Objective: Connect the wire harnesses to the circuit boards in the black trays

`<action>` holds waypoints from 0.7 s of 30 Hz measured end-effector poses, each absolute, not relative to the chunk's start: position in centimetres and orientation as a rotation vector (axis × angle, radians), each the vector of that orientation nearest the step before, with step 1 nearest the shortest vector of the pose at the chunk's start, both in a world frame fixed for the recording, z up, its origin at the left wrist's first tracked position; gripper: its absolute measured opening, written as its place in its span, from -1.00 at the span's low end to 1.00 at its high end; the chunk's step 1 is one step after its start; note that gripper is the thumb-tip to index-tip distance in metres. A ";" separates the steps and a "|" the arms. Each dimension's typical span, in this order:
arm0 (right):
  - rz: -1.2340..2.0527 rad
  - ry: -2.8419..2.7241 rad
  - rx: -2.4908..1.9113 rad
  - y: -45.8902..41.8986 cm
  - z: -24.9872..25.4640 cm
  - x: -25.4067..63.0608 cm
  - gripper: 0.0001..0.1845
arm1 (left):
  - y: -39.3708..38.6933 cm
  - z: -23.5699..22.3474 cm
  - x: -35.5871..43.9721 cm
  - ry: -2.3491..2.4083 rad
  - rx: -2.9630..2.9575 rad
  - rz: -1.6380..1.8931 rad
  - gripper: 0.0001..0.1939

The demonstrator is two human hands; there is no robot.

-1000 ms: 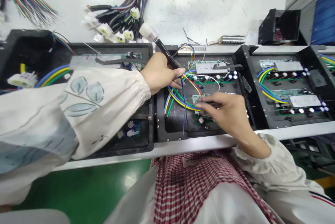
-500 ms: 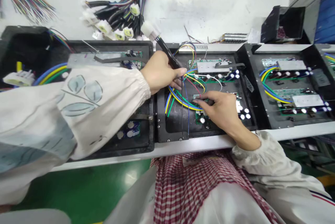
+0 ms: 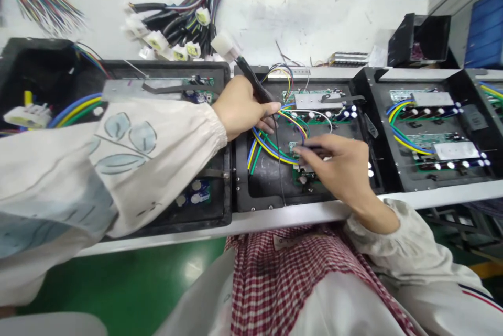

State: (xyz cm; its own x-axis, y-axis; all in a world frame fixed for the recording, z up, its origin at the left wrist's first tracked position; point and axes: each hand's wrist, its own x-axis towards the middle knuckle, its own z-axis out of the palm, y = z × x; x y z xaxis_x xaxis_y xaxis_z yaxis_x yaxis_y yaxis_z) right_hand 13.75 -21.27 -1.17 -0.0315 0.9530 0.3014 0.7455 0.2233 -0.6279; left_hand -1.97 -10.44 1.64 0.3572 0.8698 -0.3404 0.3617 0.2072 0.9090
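My left hand is shut around a black-sleeved cable, which ends above it in a white multi-pin connector. My right hand pinches a thin dark wire between thumb and fingers, just above a green circuit board. The board sits in an open black metal housing. Blue, yellow and green wires loop beneath my left fingertips. The right hand hides part of the board.
Similar black housings with boards stand on both sides. Wire harnesses with white connectors lie on the white bench behind. A black box stands at the back right, and a checked cloth lies below the front edge.
My right hand has shifted slightly right and up from the board, with the thin wire in its fingers. My left hand stays in about the same place.
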 end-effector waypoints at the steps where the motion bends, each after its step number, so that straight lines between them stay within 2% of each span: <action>1: 0.292 -1.815 -1.584 -21.0 -1.6 13.9 -0.92 | -10.4 1.5 -2.1 1.215 1.382 0.512 -0.88; 5: 0.117 -1.890 -1.595 -20.2 -2.7 14.4 -0.96 | -10.2 1.2 -2.2 1.238 1.405 0.429 -0.96; 7: 0.087 -1.899 -1.594 -20.1 -2.9 14.4 -0.95 | -10.2 1.1 -2.2 1.248 1.435 0.401 -0.95; 21: 0.083 -1.923 -1.607 -20.4 -2.6 14.5 -0.95 | -10.2 1.2 -2.2 1.257 1.400 0.395 -0.93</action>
State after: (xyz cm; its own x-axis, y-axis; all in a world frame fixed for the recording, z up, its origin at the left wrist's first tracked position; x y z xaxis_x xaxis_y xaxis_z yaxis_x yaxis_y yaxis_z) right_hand 14.48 -20.39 -2.64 -0.0641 0.9073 0.4157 0.8679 0.2563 -0.4255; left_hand -2.18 -10.18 1.23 0.3686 0.8331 -0.4123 0.4473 0.2298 0.8643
